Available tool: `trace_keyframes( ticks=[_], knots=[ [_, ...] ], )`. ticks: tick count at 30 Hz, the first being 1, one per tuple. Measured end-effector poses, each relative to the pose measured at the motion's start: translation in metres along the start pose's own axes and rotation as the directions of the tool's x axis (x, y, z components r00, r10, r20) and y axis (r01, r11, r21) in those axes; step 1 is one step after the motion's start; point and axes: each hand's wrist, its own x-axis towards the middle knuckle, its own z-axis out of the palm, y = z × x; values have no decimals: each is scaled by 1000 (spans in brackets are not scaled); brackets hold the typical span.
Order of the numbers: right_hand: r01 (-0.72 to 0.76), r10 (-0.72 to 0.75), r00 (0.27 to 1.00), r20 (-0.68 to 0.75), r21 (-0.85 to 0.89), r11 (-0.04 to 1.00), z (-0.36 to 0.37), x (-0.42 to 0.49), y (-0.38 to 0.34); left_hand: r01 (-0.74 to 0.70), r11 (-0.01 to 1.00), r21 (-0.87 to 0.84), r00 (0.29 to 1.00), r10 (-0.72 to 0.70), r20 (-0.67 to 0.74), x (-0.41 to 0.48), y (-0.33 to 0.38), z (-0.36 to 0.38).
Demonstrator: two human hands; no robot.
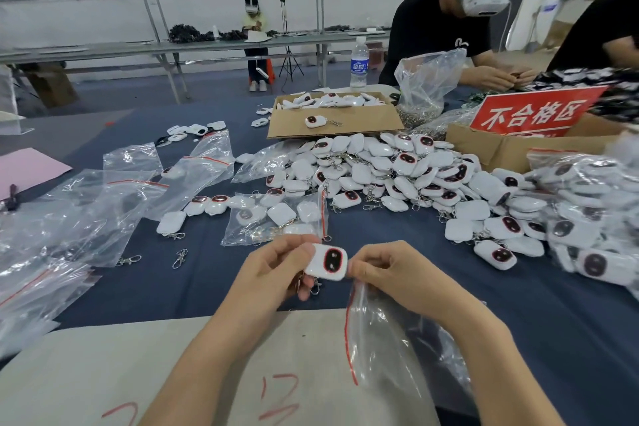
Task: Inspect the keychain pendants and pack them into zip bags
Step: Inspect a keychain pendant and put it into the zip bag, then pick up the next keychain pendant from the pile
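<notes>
Head view; wide-angle; forward-down, close over hands (332, 273).

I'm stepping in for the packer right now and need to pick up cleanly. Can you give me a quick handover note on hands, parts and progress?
Left hand: grips one pendant, face up, clasp hanging below.
Right hand: pinches the mouth of a zip bag that looks empty; its fingers touch the pendant's edge.
Done: a part-filled bag holding several pendants lies just ahead.
Left: bag this pendant, then work through the loose pile; spare bags lie to the left.
</notes>
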Motion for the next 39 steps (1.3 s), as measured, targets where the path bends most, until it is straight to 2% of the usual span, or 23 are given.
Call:
trace_keyframes(
  ticks=[3,9,12,18,22,27,29,32,34,37,39],
  knots=[
    [0,-6,989,-147,-46,999,-1,3,3,57,995,79,992,-65,107,-4,5,2],
    [58,-41,931,-363,37,998,-3,4,2,6,969,246,1000,-12,23,-2,0,8],
    [50,-38,909,-415,18,999,-1,5,1,-3,972,234,997,-15,75,-3,0,14],
    [10,-31,910,-413,-54,998,2,7,3,-96,922,375,983,28,182,-9,0,32],
    [34,-37,918,-395,-15,999,4,7,1,-96,951,294,990,59,132,-13,4,35],
    [43,-46,943,-329,-16,999,6,7,0,-174,877,447,969,70,239,-16,3,35],
    [57,-59,945,-321,-17,998,8,8,0,-220,834,506,971,139,193,-15,4,34],
    [72,-67,956,-287,8,997,9,7,0,-212,780,589,951,304,-59,-6,5,19],
    [58,-50,968,-248,27,998,8,9,1,-166,783,600,926,332,-177,2,4,8],
    [43,-2,967,-255,153,987,5,15,4,-157,748,645,920,348,-179,15,-1,11],
    [41,40,956,-290,269,962,3,19,8,-171,661,730,924,364,-114,34,-3,22]
  ],
)
